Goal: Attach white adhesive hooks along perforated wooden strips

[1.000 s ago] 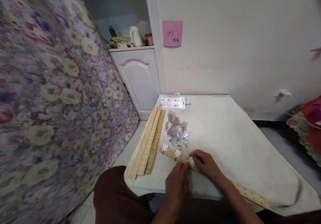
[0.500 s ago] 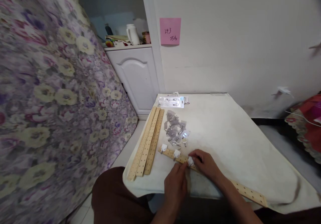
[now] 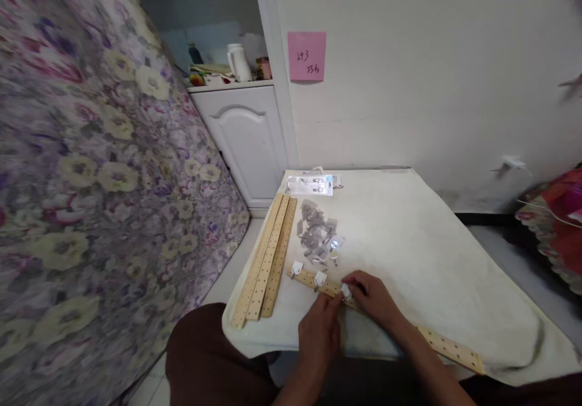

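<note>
A long wooden strip with holes (image 3: 452,348) lies across the front of the cloth, its middle covered by my right forearm. Two white hooks, one at the strip's far-left end (image 3: 297,268) and another beside it (image 3: 320,279), sit on the wood. Between my fingertips is a third white hook (image 3: 346,291), resting on the strip. My left hand (image 3: 319,326) is closed, with thumb and forefinger at the hook's lower left edge. From the right, my right hand (image 3: 373,297) pinches the same hook with bent fingers. Both palms are hidden.
Several more holed wooden strips (image 3: 268,260) lie at the left of the cloth-covered table (image 3: 400,230). Clear-backed hooks (image 3: 316,230) form a pile beyond my hands. Clear packaging (image 3: 309,185) lies at the back edge, near the wall.
Both hands stay at the third hook, with only slight finger movement. My left fingertips sit a little further over its edge. The view has shifted very slightly.
</note>
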`<state>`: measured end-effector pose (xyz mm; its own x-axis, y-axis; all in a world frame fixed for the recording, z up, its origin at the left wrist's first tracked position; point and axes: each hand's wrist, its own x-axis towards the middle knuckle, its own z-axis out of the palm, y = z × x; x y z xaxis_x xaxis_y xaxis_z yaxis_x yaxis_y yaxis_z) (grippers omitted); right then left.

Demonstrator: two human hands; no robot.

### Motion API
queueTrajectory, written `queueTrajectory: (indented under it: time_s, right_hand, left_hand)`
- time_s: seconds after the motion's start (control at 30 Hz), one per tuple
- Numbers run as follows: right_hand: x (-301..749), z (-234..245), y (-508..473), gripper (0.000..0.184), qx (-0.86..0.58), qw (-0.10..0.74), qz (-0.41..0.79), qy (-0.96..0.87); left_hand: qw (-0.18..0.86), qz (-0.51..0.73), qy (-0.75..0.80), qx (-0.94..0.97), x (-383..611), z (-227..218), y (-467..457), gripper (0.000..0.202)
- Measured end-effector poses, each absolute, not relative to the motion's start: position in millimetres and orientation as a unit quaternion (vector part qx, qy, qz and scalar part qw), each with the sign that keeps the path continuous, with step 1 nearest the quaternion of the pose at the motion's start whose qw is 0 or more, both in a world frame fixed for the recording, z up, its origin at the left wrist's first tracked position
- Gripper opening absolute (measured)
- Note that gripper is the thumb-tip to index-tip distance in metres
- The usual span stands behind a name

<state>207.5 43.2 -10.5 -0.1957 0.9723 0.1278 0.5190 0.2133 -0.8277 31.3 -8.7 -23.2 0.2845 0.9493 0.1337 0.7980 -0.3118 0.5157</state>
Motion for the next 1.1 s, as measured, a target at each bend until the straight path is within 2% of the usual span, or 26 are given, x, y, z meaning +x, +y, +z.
queueTrajectory:
  time_s: [0.43, 1.1]
  right_hand:
    - [206.5, -7.1, 40.3, 0.021, -0.556, 0.310, 0.325, -0.699]
    - [206.3, -14.6, 46.0, 0.015, -0.552, 0.297, 0.378, -0.681]
  left_hand:
    - [0.171, 0.214, 0.560, 0.782, 32.4, -19.2, -9.8, 0.059]
    - [0.176, 0.199, 0.557, 0.787, 32.4, -14.9, -8.6, 0.059]
